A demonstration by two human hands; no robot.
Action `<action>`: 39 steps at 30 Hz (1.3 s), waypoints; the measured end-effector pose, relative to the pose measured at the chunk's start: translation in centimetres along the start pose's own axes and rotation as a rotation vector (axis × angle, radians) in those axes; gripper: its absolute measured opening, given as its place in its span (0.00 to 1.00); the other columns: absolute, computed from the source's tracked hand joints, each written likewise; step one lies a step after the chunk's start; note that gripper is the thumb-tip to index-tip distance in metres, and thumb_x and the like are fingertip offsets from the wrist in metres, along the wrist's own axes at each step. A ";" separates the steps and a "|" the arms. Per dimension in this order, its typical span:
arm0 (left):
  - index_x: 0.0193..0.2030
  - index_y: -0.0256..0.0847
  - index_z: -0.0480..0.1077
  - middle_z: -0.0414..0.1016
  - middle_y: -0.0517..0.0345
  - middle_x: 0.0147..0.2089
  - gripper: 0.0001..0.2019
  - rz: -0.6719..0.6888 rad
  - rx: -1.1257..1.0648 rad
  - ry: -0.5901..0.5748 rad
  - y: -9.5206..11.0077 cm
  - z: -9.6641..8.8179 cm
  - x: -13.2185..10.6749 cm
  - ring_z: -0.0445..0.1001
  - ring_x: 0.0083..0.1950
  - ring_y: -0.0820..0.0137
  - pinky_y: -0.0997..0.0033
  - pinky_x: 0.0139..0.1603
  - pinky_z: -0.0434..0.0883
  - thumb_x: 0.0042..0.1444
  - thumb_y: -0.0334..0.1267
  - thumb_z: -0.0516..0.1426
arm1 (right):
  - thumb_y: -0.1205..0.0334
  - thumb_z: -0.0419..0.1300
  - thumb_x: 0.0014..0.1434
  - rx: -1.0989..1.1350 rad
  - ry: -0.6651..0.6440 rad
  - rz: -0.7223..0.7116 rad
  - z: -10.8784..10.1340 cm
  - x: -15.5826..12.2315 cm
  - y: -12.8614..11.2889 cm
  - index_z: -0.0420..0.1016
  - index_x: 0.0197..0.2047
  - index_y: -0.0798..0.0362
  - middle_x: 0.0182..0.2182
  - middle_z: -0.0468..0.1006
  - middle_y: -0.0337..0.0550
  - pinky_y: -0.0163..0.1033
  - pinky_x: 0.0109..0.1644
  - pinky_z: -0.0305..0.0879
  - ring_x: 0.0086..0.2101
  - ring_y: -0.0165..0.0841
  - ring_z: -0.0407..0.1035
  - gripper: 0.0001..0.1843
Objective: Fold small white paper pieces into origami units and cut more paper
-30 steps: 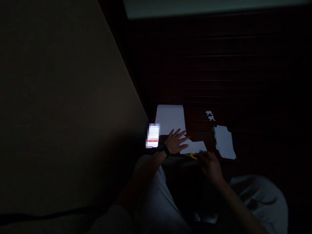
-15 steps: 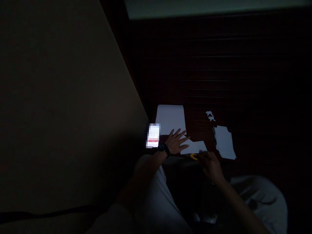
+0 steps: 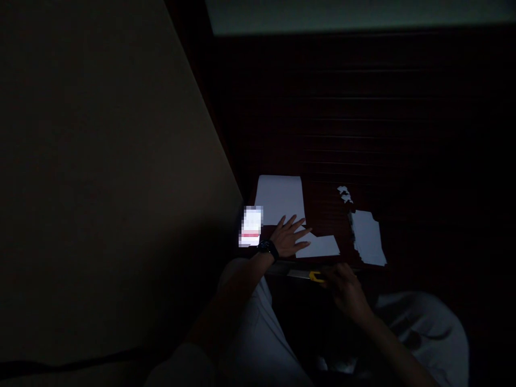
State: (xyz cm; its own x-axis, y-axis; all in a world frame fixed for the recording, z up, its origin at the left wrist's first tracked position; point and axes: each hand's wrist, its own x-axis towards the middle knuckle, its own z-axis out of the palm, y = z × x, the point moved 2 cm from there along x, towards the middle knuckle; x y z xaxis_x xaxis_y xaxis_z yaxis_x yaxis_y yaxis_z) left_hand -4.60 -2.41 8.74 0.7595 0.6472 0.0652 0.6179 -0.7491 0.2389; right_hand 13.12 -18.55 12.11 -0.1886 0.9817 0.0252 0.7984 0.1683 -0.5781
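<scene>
My left hand (image 3: 287, 237) lies flat with its fingers spread, over the left end of a cut piece of white paper (image 3: 322, 245) with a notched upper edge. Its fingertips reach the lower edge of a larger white sheet (image 3: 280, 199). My right hand (image 3: 345, 287) is closed around a yellow utility knife (image 3: 316, 276). The knife's long blade points left, in front of the table edge and apart from the paper. Most of its handle is hidden in my fingers.
A lit phone (image 3: 250, 227) lies left of the large sheet. To the right is an uneven stack of white paper (image 3: 368, 237), with small paper scraps (image 3: 344, 194) behind it. A pale wall or panel (image 3: 121, 161) rises close on the left. The scene is dark.
My right hand has drawn the utility knife back from the paper's lower edge, toward my body, so its blade now shows. My left hand stays spread on the paper.
</scene>
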 end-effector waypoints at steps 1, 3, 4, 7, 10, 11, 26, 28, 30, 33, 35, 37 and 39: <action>0.63 0.57 0.52 0.49 0.62 0.68 0.27 0.000 -0.003 0.011 -0.1 0.0 0.0 0.41 0.69 0.57 0.45 0.64 0.40 0.58 0.57 0.44 | 0.68 0.53 0.57 0.015 0.043 -0.003 -0.5 -0.1 0.3 0.70 0.52 0.48 0.37 0.70 0.48 0.44 0.40 0.63 0.38 0.40 0.64 0.19; 0.63 0.55 0.53 0.49 0.60 0.68 0.28 0.006 -0.013 0.027 -0.1 -0.2 0.2 0.41 0.69 0.57 0.45 0.65 0.40 0.57 0.57 0.46 | 0.65 0.52 0.58 0.003 0.175 0.050 -2.1 0.4 1.7 0.68 0.54 0.48 0.38 0.70 0.48 0.44 0.41 0.63 0.39 0.41 0.64 0.20; 0.63 0.53 0.53 0.50 0.58 0.68 0.28 0.012 -0.021 0.034 0.0 -0.4 0.2 0.42 0.68 0.57 0.46 0.65 0.40 0.57 0.56 0.47 | 0.62 0.52 0.58 -0.037 0.238 0.118 -3.2 1.0 2.9 0.69 0.53 0.49 0.38 0.71 0.49 0.44 0.41 0.63 0.40 0.41 0.65 0.19; 0.64 0.47 0.53 0.49 0.53 0.68 0.28 0.000 -0.047 0.076 0.8 -1.1 0.3 0.42 0.69 0.59 0.47 0.65 0.41 0.59 0.53 0.46 | 0.50 0.53 0.57 -0.254 0.361 0.488 -6.7 3.4 7.6 0.75 0.45 0.55 0.36 0.73 0.52 0.44 0.39 0.62 0.38 0.43 0.66 0.20; 0.65 0.39 0.50 0.48 0.46 0.68 0.34 0.058 -0.080 0.073 2.8 -1.3 -0.1 0.42 0.69 0.59 0.51 0.66 0.43 0.57 0.56 0.46 | 0.48 0.52 0.56 -0.354 0.347 0.721 -8.9 5.7 11.6 0.78 0.39 0.59 0.32 0.75 0.57 0.44 0.36 0.61 0.36 0.46 0.68 0.24; 0.65 0.37 0.49 0.48 0.44 0.68 0.36 0.084 -0.088 0.068 3.5 -1.2 -0.4 0.42 0.68 0.59 0.52 0.66 0.44 0.56 0.58 0.47 | 0.48 0.51 0.56 -0.370 0.359 0.759 -9.1 6.2 12.4 0.78 0.39 0.60 0.31 0.75 0.59 0.45 0.35 0.61 0.35 0.47 0.69 0.24; 0.58 0.39 0.60 0.66 0.49 0.59 0.21 0.126 -0.116 0.075 5.8 0.2 -2.9 0.60 0.63 0.64 0.61 0.61 0.60 0.61 0.45 0.49 | 0.52 0.49 0.59 -0.326 0.273 0.538 -6.8 7.7 8.4 0.67 0.51 0.63 0.44 0.70 0.64 0.51 0.46 0.58 0.46 0.48 0.64 0.25; 0.57 0.40 0.61 0.67 0.51 0.58 0.19 0.118 -0.126 0.097 5.9 0.0 -2.9 0.61 0.61 0.65 0.61 0.60 0.62 0.62 0.43 0.48 | 0.52 0.52 0.58 -0.251 0.111 0.358 -5.7 8.3 6.2 0.72 0.46 0.55 0.41 0.74 0.52 0.43 0.45 0.61 0.43 0.41 0.67 0.20; 0.56 0.41 0.63 0.68 0.51 0.57 0.17 0.109 -0.124 0.113 6.1 0.0 -2.8 0.64 0.60 0.66 0.62 0.59 0.63 0.63 0.42 0.46 | 0.51 0.59 0.52 -0.184 -0.058 0.206 -4.5 8.9 4.2 0.75 0.43 0.49 0.40 0.76 0.43 0.37 0.45 0.62 0.42 0.37 0.69 0.17; 0.55 0.40 0.63 0.67 0.51 0.58 0.17 0.098 -0.107 0.115 6.1 0.2 -2.8 0.65 0.59 0.66 0.62 0.59 0.63 0.63 0.41 0.46 | 0.52 0.66 0.44 -0.161 -0.200 0.123 -3.3 9.6 2.5 0.76 0.43 0.48 0.42 0.77 0.44 0.37 0.45 0.62 0.43 0.39 0.69 0.22; 0.55 0.40 0.63 0.67 0.51 0.58 0.17 0.097 -0.093 0.107 6.1 0.5 -2.9 0.64 0.60 0.66 0.61 0.59 0.62 0.63 0.42 0.47 | 0.53 0.67 0.42 -0.182 -0.257 0.128 -3.0 10.0 2.3 0.76 0.43 0.47 0.40 0.77 0.45 0.38 0.44 0.62 0.42 0.41 0.70 0.22; 0.56 0.40 0.63 0.66 0.50 0.59 0.18 0.099 -0.081 0.099 6.0 0.7 -3.0 0.63 0.61 0.65 0.61 0.60 0.62 0.62 0.43 0.48 | 0.54 0.67 0.42 -0.213 -0.301 0.144 -2.8 10.2 2.4 0.77 0.39 0.47 0.37 0.78 0.45 0.39 0.42 0.62 0.41 0.41 0.71 0.18; 0.56 0.39 0.62 0.65 0.50 0.60 0.19 0.104 -0.068 0.095 5.9 0.8 -3.1 0.61 0.62 0.64 0.62 0.60 0.61 0.61 0.43 0.49 | 0.55 0.67 0.41 -0.246 -0.330 0.154 -2.6 10.3 2.4 0.77 0.35 0.49 0.36 0.78 0.47 0.39 0.42 0.61 0.40 0.42 0.71 0.15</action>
State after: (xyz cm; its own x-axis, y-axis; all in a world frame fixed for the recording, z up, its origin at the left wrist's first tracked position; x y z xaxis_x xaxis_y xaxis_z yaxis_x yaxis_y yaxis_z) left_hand -3.08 -8.96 9.15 0.7942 0.5792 0.1836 0.5189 -0.8038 0.2911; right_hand 14.61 -7.80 13.12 -0.1974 0.9227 -0.3310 0.9365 0.0777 -0.3418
